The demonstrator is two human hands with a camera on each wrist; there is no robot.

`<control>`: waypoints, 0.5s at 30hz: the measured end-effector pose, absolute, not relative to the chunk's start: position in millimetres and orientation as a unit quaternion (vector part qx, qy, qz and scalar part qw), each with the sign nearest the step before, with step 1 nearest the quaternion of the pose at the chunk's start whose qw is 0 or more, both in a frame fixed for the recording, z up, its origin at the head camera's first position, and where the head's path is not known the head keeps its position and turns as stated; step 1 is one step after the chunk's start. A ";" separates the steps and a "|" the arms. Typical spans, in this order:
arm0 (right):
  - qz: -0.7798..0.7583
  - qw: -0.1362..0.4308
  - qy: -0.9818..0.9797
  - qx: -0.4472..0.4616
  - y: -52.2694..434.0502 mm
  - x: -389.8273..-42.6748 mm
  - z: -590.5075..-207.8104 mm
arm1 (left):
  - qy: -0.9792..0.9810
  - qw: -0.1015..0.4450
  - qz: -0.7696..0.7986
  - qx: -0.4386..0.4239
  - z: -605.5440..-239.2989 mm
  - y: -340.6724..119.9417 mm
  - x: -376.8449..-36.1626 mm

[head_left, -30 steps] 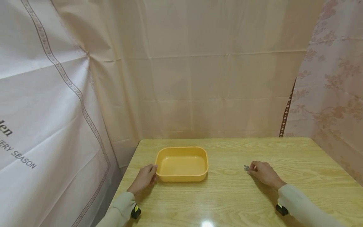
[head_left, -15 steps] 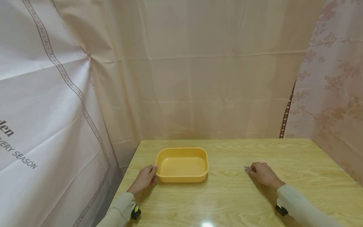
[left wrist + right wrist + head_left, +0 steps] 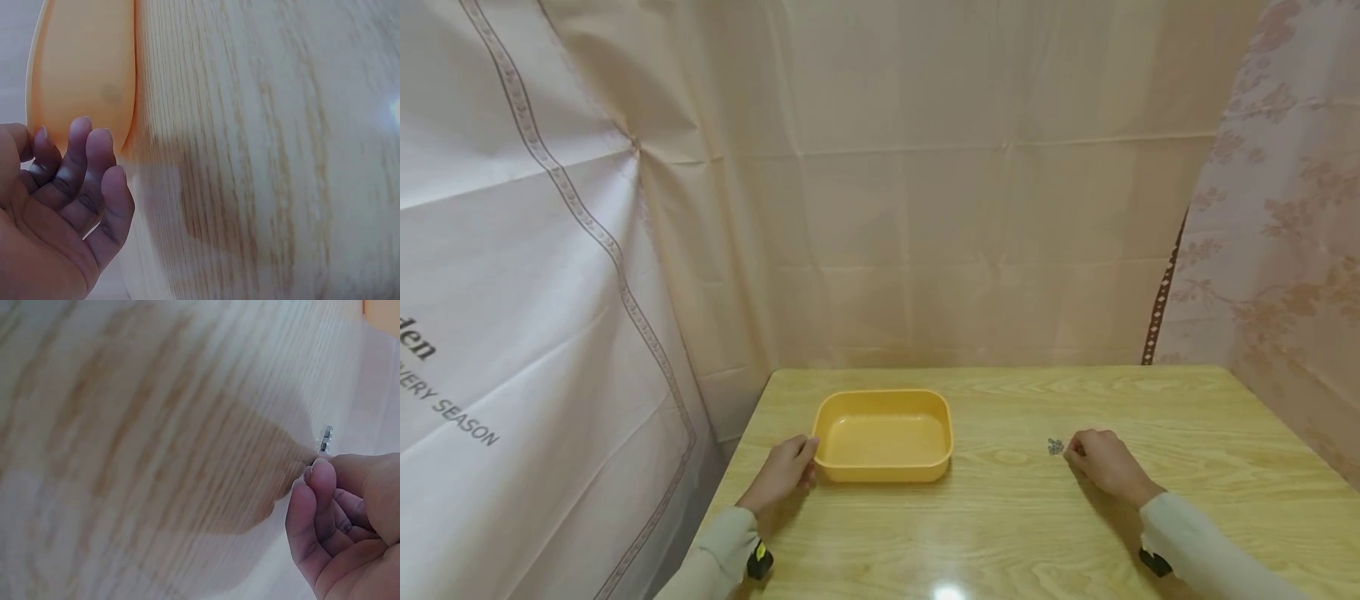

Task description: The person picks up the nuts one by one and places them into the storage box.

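Note:
A yellow rectangular plastic basin (image 3: 883,473) stands on the wood-grain table, left of centre. My left hand (image 3: 784,468) grips it by its left end, thumb at the rim; the left wrist view shows the basin's end wall (image 3: 87,94) at the fingertips. A small pile of grey, shiny metal pieces (image 3: 1055,447) lies on the table to the right of the basin. Just right of this pile is my right hand (image 3: 1105,460), its fingers curled and the tips drawn together low over the tabletop. I cannot tell whether a piece is between them.
The pale wood table (image 3: 1000,525) has its far edge near a beige hanging cloth (image 3: 962,250). White printed cloth (image 3: 535,333) hangs on the left, a floral one (image 3: 1292,250) on the right. Table surface lies between the basin and the pile.
My right hand's fingertips were over the pile and have shifted slightly right, so more of the pile shows. The left hand and the basin hold their place.

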State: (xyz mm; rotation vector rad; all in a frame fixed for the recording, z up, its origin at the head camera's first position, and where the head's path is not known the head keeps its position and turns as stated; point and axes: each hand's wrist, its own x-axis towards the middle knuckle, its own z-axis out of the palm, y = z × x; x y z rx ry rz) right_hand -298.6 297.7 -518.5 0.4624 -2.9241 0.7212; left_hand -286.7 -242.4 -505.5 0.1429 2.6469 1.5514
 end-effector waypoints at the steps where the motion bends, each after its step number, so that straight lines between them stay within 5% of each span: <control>1: 0.237 0.048 -0.959 0.151 298.0 -298.5 -518.9 | 0.861 0.036 0.505 0.047 -505.5 -242.6 -287.0; 15: 0.271 0.040 -0.952 0.136 301.2 -292.3 -515.2 | 0.862 0.038 0.504 0.049 -504.6 -241.7 -286.0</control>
